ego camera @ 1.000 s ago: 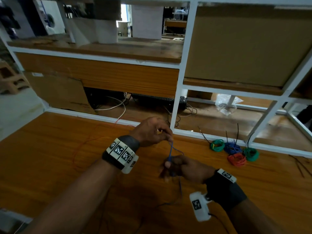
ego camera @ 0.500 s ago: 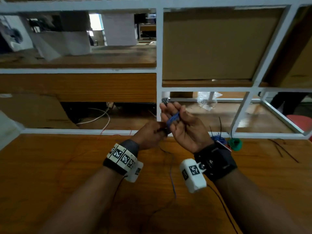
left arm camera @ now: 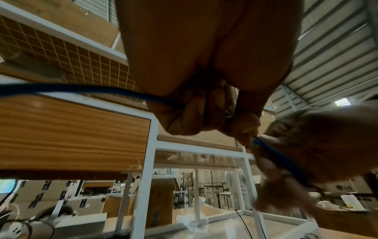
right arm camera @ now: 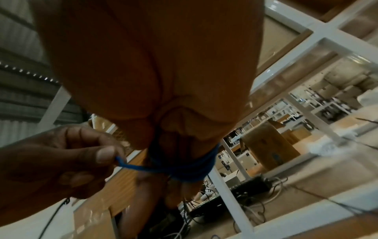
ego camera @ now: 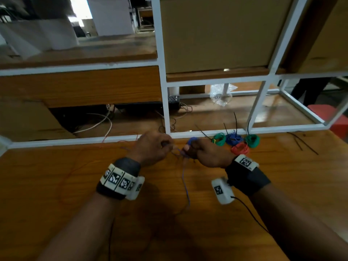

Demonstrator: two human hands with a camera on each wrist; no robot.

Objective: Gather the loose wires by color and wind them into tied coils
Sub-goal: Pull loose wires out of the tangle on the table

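Note:
A blue wire runs from between my hands down across the wooden table. My left hand pinches the wire between thumb and forefinger. Several turns of the same wire are wound round the fingers of my right hand, which is curled on them. A short taut stretch joins the two hands. Behind my right hand lie tied coils: two green, one blue and one red. A thin loose red wire trails over the table's left part.
A white metal shelf frame borders the table's far edge. Black cable ties lie at the far right. Cables and a dark device sit behind the frame. A red stool stands beyond the right corner.
My right hand has turned from palm-up to knuckles-up and come down toward the table. Both hands now sit lower and closer to the coils, with the wire still between them.

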